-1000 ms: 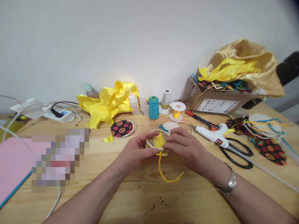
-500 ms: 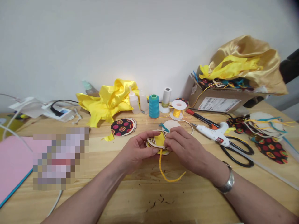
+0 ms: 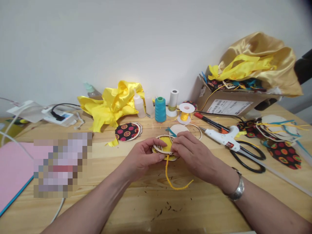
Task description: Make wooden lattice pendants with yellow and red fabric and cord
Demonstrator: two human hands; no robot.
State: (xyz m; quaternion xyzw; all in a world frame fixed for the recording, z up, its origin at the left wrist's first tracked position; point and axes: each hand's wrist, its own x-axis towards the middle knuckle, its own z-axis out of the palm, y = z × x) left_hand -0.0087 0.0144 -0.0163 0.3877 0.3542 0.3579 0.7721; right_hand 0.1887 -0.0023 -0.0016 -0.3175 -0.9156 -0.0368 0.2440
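Between my hands is a small round wooden ornament with a cut-out lattice rim and yellow fabric inside. A braided yellow cord hangs from its near edge and curls to the right on the table. My left hand is closed on the ornament's left side, thumb on the near edge and fingers over the far edge. My right hand pinches its right side, the fingertips partly hidden. Just beyond lie a pale disc with a teal ribbon end and a thin wooden ring.
A patterned fabric disc, yellow satin, squeeze bottle, teal thread cone and yellow cord spool stand behind. Right are a glue gun, scissors and a cardboard box. A pink folder lies left.
The view has shifted very slightly. Both hands keep their grip on the ornament, with only a tiny shift of the left fingers over its yellow middle.
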